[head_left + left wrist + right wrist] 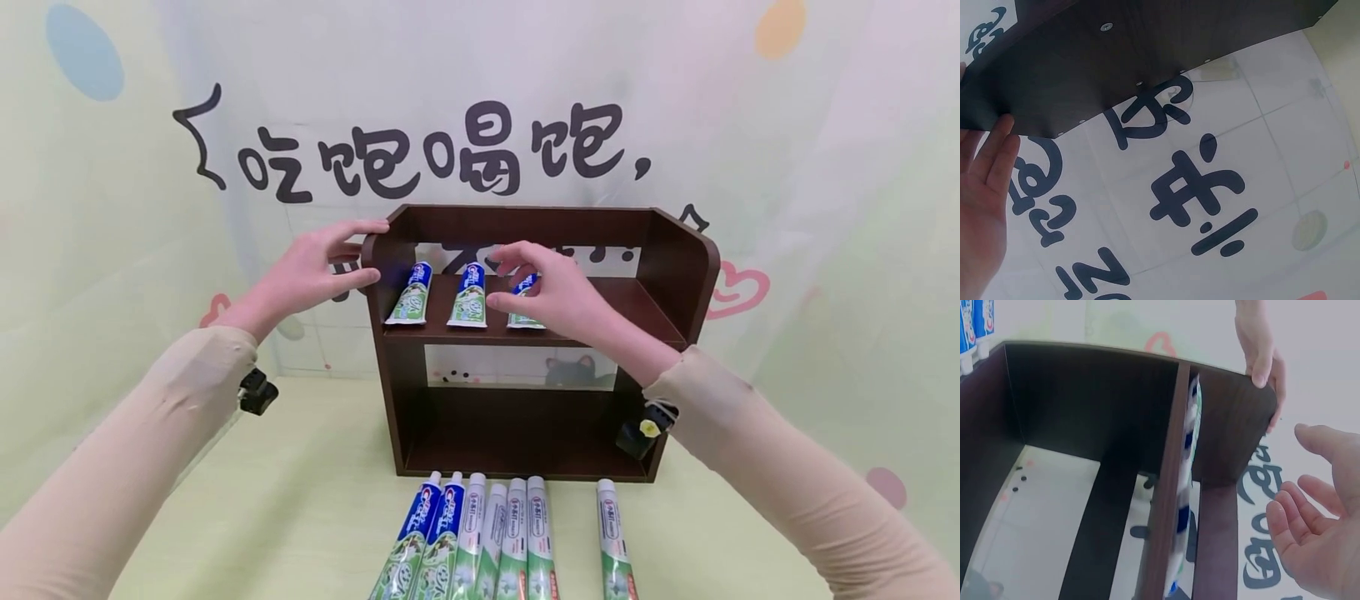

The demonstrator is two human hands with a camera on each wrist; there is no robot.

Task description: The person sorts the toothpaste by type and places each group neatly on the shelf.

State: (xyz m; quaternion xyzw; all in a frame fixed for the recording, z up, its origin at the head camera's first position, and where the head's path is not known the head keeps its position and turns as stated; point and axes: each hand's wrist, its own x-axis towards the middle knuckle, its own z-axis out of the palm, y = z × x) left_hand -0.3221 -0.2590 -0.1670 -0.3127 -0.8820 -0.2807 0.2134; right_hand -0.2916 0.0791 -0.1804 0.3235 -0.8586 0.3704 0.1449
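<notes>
A dark brown two-tier rack stands on the table. My left hand holds the upper corner of its left side panel, thumb at the front edge and fingers at the top and outer face. My right hand hovers in front of the upper shelf with fingers loosely bent and nothing between them. On that shelf lean a left toothpaste tube, a middle toothpaste tube and a right toothpaste tube, all blue and green. The right one is partly hidden behind my right hand.
The lower shelf holds nothing visible. On the table before the rack lie blue-green tubes and several white-green tubes, with one white-green tube apart to the right. A printed wall sheet hangs behind.
</notes>
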